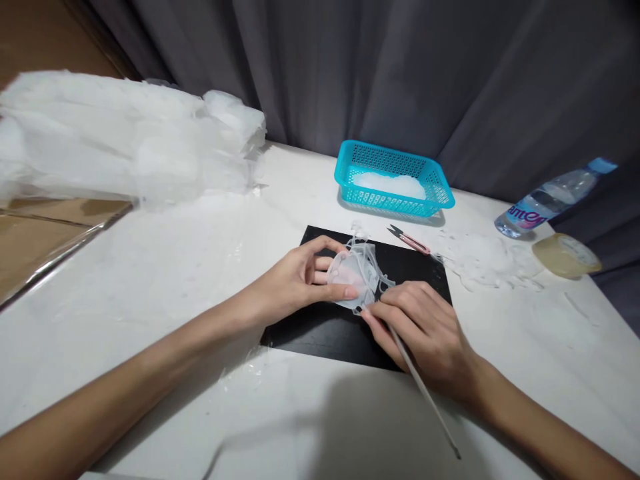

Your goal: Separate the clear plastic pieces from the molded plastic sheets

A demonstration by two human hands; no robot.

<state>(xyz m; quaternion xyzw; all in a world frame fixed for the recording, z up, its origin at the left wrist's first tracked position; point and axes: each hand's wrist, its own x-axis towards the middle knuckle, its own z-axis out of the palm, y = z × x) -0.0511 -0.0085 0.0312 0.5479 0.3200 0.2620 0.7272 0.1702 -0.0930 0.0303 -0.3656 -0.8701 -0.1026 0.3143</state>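
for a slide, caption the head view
Left hand steadies translucent piece on black mat; right hand holds thin rod

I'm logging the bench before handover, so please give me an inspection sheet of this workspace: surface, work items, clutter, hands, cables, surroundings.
Surface: white table with a black mat under the hands.
Job's things: translucent plastic piece over the mat; thin rod.
Clutter: teal basket holding white pieces; pink snips; plastic scraps; water bottle lying down; tape roll; heap of clear plastic.
Hands: left hand grips the translucent plastic piece; right hand holds the thin rod, fingertips at the piece's edge.
Cables: nothing seen.
Surroundings: grey curtain behind the table.
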